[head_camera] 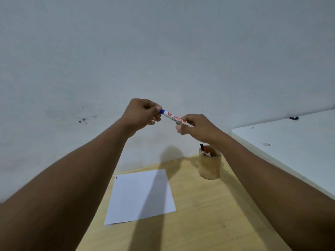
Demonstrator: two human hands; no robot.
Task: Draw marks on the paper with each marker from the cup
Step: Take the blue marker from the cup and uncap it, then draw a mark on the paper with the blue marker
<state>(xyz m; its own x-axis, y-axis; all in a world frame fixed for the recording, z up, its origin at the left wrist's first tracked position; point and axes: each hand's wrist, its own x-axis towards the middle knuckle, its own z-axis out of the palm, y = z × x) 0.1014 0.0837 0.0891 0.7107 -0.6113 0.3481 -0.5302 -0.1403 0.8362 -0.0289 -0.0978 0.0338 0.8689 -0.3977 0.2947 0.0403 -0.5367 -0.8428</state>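
White marker (175, 118), blue cap; white paper (140, 195); tan cup (210, 166)

A pale wood-grain finish, smooth and faintly sheened, is seen on the surface (208, 211). The paper (139, 196) is shown as matt white. The cup (210, 167) appears light wood, dull. The marker (175, 118) is made of glossy white plastic with a blue cap.

Dim, flat indoor light. Soft arm shadows fall across the paper (139, 196) and table (208, 214). Wide-angle bending stretches the edges; fine detail looks slightly soft, without glare.
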